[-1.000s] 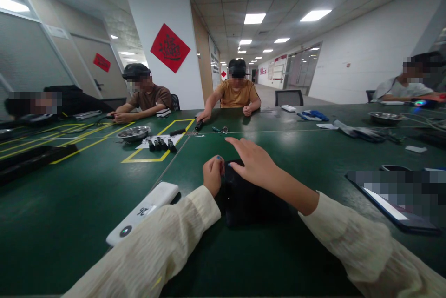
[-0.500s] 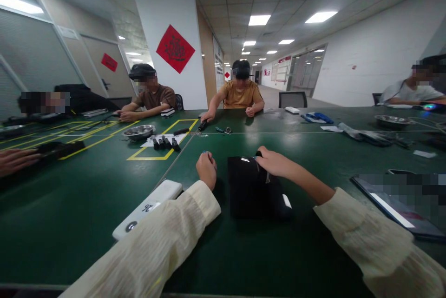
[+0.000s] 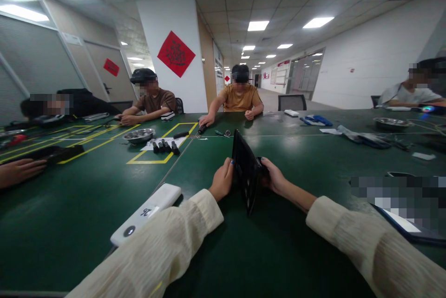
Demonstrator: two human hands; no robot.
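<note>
Nearest, the cream sleeves reach forward over the green worktop, a white device lying beside the left one. Beyond the cuffs, in the middle, a black case is held up on edge between the hands; whether its lowest corner touches the worktop I cannot tell. The left hand is curled, fingertips at the case's left side — pinching or only steadying, unclear. The right hand is partly closed round a bulkier dark part at the right side.

It will probably handle light, fairly stiff across the flat and perhaps softer where it bulks; the firm side edges look the best place to hold. It is dark all over, thin seen edge-on, with a few dim pale marks on the near face.

Farther off are small black cylinders, a metal bowl, and a co-worker's hand on a dark tool
</note>
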